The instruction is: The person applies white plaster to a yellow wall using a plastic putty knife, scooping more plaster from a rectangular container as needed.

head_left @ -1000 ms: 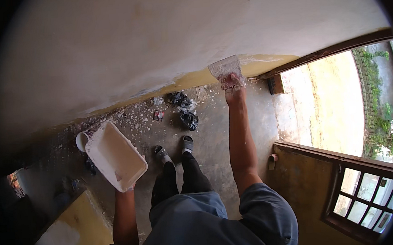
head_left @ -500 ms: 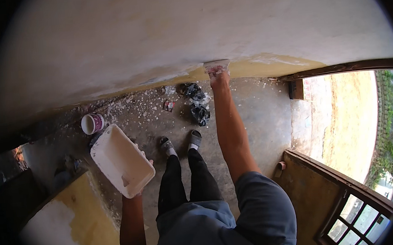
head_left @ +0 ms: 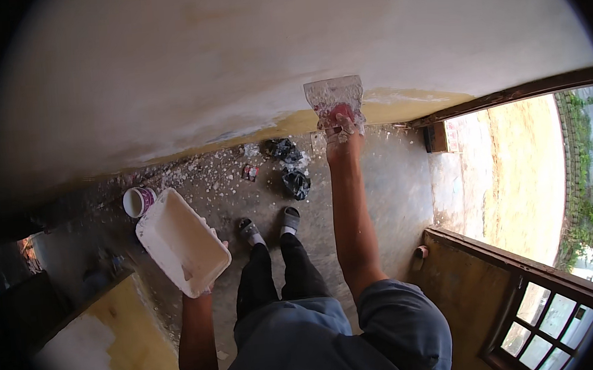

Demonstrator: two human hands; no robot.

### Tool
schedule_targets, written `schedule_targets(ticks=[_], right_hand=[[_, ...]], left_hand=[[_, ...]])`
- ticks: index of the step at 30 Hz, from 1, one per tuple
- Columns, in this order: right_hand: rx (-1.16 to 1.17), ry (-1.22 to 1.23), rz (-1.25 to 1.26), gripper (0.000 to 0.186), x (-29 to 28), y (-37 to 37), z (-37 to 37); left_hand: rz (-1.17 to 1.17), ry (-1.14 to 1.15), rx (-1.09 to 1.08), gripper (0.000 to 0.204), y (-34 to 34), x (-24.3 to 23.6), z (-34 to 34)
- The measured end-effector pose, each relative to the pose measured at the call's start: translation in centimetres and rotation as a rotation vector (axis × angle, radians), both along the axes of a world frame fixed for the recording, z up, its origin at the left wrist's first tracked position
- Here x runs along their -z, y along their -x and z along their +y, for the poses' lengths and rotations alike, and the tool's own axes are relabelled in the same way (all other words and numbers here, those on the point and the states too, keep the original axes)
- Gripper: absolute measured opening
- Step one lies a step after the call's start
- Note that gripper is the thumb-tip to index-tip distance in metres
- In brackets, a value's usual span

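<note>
My right hand (head_left: 343,131), its fingers whitened with filler, is wrapped round the red handle of a wide putty knife (head_left: 334,90). The blade's broad face is smeared with white filler and lies before the wall (head_left: 219,60); whether it touches cannot be made out. Below it runs a yellow strip of wall without white coating. At lower left my left hand (head_left: 209,287) grips a white plastic tray (head_left: 183,237) from beneath, most of its fingers hidden behind the far side. Pale filler coats the tray's inside, with a thicker patch near its lower end.
A white and purple bucket (head_left: 138,202) stands beyond the tray. Black plastic bags (head_left: 297,184) and scattered white crumbs lie on the concrete floor (head_left: 399,178) by the wall. To the right are an open doorway and a brown door (head_left: 468,276) with glass panes. My sandalled feet are below.
The putty knife has turned from nearly edge-on to showing its broad face and shifted slightly right and up the wall. The left hand still holds the tray in about the same place.
</note>
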State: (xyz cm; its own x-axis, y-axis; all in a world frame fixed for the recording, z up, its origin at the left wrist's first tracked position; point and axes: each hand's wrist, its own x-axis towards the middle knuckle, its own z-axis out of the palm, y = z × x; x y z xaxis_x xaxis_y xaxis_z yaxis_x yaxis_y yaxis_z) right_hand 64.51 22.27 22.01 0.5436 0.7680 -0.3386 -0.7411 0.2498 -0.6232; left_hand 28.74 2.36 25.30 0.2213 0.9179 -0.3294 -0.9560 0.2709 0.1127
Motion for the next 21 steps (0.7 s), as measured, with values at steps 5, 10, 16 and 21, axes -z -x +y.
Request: schedule_targets(ticks=[5,10,16,21], right_hand=[[0.206,0.475,0.148,0.034,19.3,-6.4,0.6],[0.179,0.509,0.133,0.027,25.5,-11.4,4.3],[0.091,0.241,0.068,0.038,11.7,-5.2,5.0],[0.101,0.026,-0.085,0.041,-2.9,-3.6,4.4]], left_hand=[[0.028,0.058,0.008,0.069,-0.6,1.1,-0.7],[0.166,-0.143,0.154,0.069,-1.5,4.0,0.1],[0.033,0.061,0.038,0.07,-1.5,2.4,-1.6],[0.052,0.051,0.079,0.07,-2.3,1.0,0.0]])
